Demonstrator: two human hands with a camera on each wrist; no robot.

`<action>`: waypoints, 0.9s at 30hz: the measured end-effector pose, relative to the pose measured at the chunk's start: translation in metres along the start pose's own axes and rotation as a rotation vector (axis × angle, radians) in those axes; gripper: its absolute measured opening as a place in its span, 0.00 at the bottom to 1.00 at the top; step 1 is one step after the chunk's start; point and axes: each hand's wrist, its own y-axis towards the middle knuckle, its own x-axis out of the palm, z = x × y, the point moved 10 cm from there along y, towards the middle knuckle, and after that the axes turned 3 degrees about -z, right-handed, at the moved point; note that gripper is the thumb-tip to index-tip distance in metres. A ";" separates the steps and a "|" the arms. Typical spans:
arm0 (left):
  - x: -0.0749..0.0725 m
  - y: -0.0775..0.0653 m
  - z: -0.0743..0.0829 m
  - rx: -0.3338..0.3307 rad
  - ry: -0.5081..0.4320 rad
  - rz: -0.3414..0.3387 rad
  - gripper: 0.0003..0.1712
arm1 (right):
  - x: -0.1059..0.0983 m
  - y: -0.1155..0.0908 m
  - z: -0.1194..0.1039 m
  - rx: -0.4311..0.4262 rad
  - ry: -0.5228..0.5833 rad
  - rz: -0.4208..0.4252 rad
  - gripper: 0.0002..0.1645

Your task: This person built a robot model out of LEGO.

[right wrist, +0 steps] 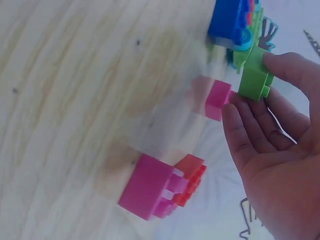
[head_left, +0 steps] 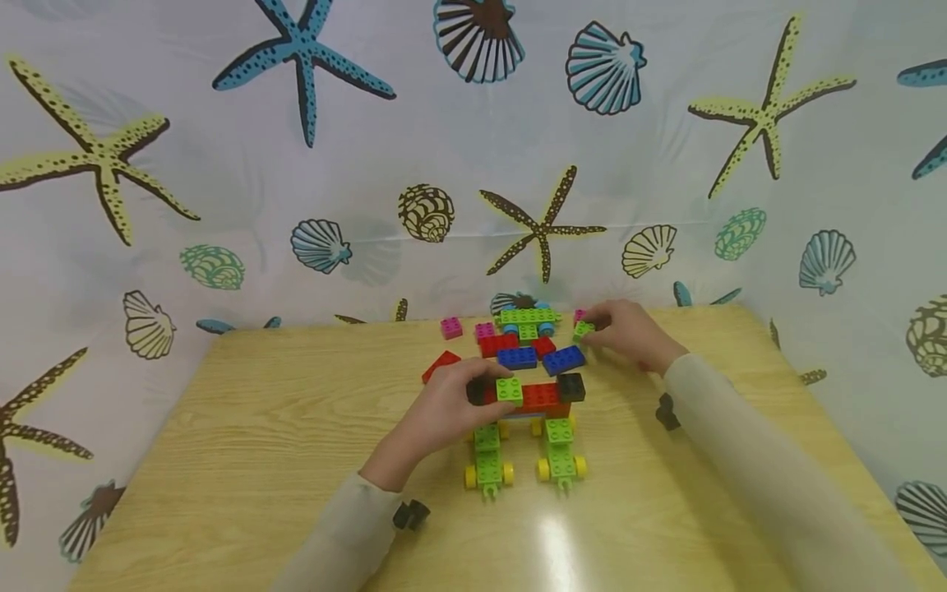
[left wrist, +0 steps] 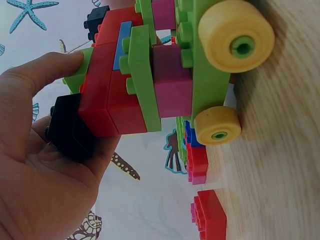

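On the table stands a toy brick build (head_left: 540, 400) with red bricks across the top, black bricks at its ends and green wheeled bases (head_left: 488, 467) with yellow wheels below. My left hand (head_left: 447, 403) grips its left end. In the left wrist view the thumb presses a green brick (left wrist: 77, 75) on top, while the fingers curl behind a black brick (left wrist: 72, 125). Farther back on the right, my right hand (head_left: 629, 333) pinches a small green brick (right wrist: 256, 75) between thumb and fingers. A pink brick (right wrist: 218, 100) sits just beyond those fingertips.
Behind the build lie blue bricks (head_left: 517, 358), red bricks (head_left: 441, 364) and pink bricks (head_left: 450, 328). A green wheeled piece (head_left: 528, 317) with blue wheels stands at the back edge. A curtain (head_left: 370, 181) printed with shells and starfish hangs around the wooden table (head_left: 296, 427).
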 end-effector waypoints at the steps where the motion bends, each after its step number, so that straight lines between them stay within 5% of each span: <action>1: 0.000 0.000 0.000 0.000 -0.001 0.000 0.25 | -0.001 -0.001 -0.003 -0.004 -0.001 0.001 0.27; 27: 0.001 0.002 -0.004 -0.012 -0.012 -0.007 0.25 | -0.002 -0.040 -0.063 -0.173 0.035 -0.045 0.26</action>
